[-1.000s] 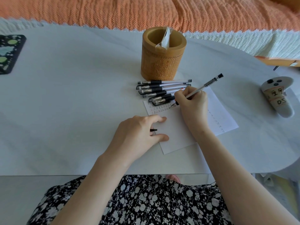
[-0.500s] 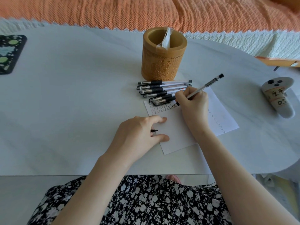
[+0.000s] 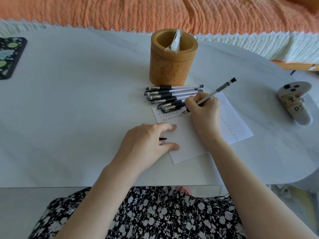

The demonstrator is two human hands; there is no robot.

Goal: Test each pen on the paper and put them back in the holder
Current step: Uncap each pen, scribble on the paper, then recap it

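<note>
Far left edge of the frame: a black patterned mat [image 3: 10, 57] lies on the white table [image 3: 69, 118], partly cut off.

Centre, lower: the left hand [image 3: 146, 144] rests palm down at the left edge of the paper [image 3: 189, 144]. Forefinger and thumb are spread, their tips pressing on the sheet. The remaining fingers are curled under over a small black cap [image 3: 163, 139], of which only the tip shows.

Centre, upper: the wooden holder [image 3: 173, 66] stands upright, with a piece of clear wrapper [image 3: 174, 43] sticking out of it. No pens are seen inside.

Just below the holder: a row of pens [image 3: 170, 97], six as far as can be counted, lies side by side with the tips pointing left. The lowest ones overlap the top edge of the paper.

Right of centre: the right hand [image 3: 203, 111] pinches a clear-barrelled pen [image 3: 217, 91] in a writing grip. The barrel slants up to the right. The tip meets the paper near its upper left corner, beside rows of small written marks [image 3: 170, 116].

Far right: a white controller [image 3: 293, 104] with taped labels lies on the table, well apart from the paper.
</note>
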